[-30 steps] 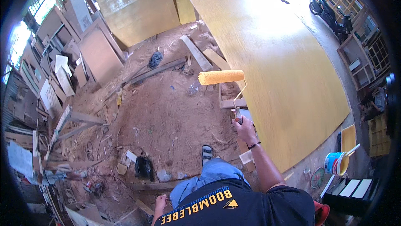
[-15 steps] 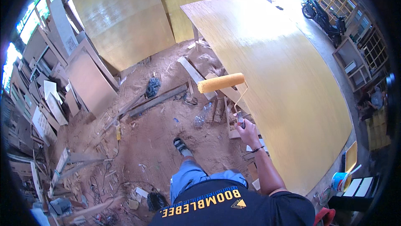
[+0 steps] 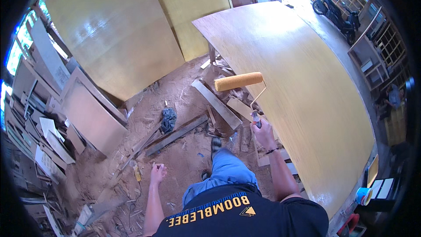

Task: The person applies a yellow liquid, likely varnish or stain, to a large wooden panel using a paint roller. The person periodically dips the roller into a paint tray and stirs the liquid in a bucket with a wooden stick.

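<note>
My right hand (image 3: 264, 135) is closed around the handle of a paint roller (image 3: 239, 81). The roller's orange-yellow sleeve is held up beside the left edge of a large yellow-coated board (image 3: 315, 96), appearing partly in front of it; whether they touch I cannot tell. Wet shine lies on the board's far part and near corner. Low on my left, my left hand (image 3: 158, 173) hangs over the dirt floor with its fingers loosely bent and apart, nothing in them.
Two yellow boards (image 3: 118, 35) lean upright at the back. Planks (image 3: 217, 103) and a dark plastic bag (image 3: 168, 120) lie on the floor ahead. Scrap panels (image 3: 90, 112) stack at left. A paint tub (image 3: 363, 196) sits near right; a motorbike (image 3: 335, 15) stands far right.
My left hand has come into view at the lower left. I have stepped forward, one leg now ahead near the planks. The roller stays held up, moved slightly right and farther.
</note>
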`<state>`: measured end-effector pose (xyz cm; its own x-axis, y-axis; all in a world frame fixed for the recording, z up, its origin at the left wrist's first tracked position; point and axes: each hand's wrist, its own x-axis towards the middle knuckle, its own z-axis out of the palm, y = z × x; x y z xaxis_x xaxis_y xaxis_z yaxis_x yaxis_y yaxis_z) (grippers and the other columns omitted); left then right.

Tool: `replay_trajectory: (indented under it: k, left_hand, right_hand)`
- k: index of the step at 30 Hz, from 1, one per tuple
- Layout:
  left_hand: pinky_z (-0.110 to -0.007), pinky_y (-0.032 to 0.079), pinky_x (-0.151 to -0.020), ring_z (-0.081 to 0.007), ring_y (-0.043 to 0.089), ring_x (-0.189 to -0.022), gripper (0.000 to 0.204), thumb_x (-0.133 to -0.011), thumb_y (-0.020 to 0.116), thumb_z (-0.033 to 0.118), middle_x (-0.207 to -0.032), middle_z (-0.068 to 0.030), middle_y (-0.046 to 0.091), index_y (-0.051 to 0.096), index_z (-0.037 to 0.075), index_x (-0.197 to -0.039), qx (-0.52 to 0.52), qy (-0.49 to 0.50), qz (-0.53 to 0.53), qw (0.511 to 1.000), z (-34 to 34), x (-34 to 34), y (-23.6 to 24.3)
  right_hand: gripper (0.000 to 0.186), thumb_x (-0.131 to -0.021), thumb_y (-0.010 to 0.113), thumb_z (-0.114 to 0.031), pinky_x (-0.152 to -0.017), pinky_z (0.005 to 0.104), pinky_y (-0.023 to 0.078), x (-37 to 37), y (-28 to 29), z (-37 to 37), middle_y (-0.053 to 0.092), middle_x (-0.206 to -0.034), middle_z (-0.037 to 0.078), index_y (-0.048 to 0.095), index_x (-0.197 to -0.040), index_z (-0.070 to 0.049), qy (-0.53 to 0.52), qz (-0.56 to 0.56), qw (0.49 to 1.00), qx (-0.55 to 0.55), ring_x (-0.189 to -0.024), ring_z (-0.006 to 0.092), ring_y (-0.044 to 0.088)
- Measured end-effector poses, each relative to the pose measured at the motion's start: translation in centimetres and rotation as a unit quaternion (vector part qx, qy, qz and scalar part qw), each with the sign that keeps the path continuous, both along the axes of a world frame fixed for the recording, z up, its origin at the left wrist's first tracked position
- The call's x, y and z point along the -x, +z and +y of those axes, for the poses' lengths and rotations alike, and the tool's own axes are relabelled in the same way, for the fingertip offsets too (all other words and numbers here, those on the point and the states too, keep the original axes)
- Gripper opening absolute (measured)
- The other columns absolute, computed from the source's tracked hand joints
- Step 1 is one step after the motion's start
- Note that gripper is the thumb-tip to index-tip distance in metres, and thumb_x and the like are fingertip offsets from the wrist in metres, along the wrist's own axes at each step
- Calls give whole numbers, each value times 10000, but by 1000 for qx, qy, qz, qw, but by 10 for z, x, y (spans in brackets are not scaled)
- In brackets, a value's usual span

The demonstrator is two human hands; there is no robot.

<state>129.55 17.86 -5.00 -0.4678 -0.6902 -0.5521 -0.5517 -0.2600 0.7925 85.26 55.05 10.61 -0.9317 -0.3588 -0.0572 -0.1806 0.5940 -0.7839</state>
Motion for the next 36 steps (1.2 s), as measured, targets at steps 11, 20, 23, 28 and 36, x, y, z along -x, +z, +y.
replay_trajectory:
  k: [11,20,23,28,36]
  left_hand:
    - [-273,518,-599,-142,652,-723,223,-1020,587,269,-1025,-99,686,553,74,-1124,-68,-67,-103,990,-155,215,5]
    - [-247,492,-569,-106,614,-696,166,-1002,608,170,-931,-66,655,566,54,-1113,88,-122,-12,989,-289,460,84]
    - [-249,505,-614,-107,614,-727,177,-995,619,168,-946,-61,650,579,48,-1119,139,-176,57,973,-345,555,94]
    - [-267,518,-683,-134,633,-784,196,-979,632,146,-961,-68,652,582,30,-1129,197,-300,139,923,-396,774,115]
    - [-372,521,-843,-251,623,-945,361,-929,689,182,-1086,-152,612,546,-13,-1197,353,-503,285,736,-414,1085,102]
  right_hand:
    - [273,-891,677,-251,-643,451,502,191,-18,-158,656,-773,254,654,-943,16,-67,-29,996,50,-727,382,671]
    - [287,-907,657,-251,-609,493,514,291,-34,-249,675,-810,250,615,-1024,7,-88,-40,992,79,-682,453,659]
    - [285,-924,635,-231,-630,492,515,305,-14,-281,668,-766,211,573,-1055,14,-117,-238,946,189,-675,439,654]
    - [320,-964,624,-297,-782,442,497,329,-23,-328,657,-895,221,557,-1023,10,-181,-118,971,101,-902,372,660]
    - [384,-1009,582,-390,-546,411,489,335,-8,-474,627,-645,129,559,-940,-12,-395,-96,913,26,-563,279,639]
